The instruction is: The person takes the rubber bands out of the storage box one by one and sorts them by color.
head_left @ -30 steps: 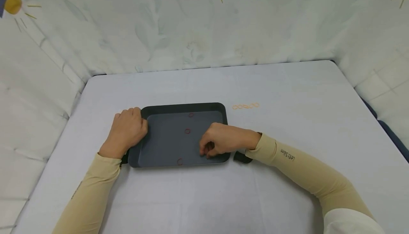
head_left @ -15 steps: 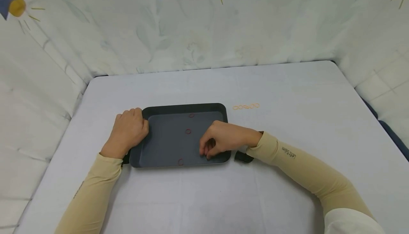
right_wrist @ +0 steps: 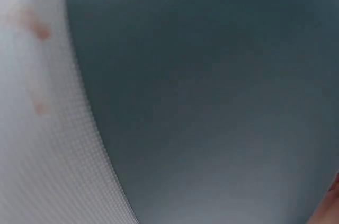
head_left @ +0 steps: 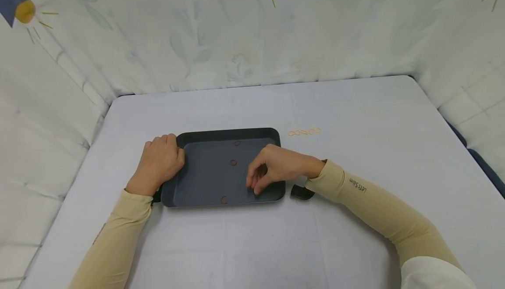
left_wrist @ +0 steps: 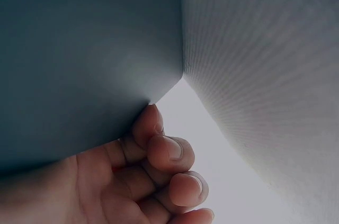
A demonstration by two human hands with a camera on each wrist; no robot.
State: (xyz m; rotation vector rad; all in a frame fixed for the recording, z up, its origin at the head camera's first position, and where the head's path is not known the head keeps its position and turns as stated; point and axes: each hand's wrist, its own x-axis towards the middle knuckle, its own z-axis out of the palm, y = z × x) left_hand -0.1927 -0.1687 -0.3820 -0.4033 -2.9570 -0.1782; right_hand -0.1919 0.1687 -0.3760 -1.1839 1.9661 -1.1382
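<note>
White worktop. Dark tray against left hand, beneath right hand; row of orange bands beyond right hand.

The tray looks matt and smooth, like coated metal; the tabletop surface is finely woven cloth; the sleeves are smooth, stretchy-looking fabric.

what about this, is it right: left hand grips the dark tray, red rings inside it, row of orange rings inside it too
Not quite: the row of orange rings is outside the dark tray. The head view shows it on the white table cover, to the tray's right; the left hand and red rings are as you say.
</note>
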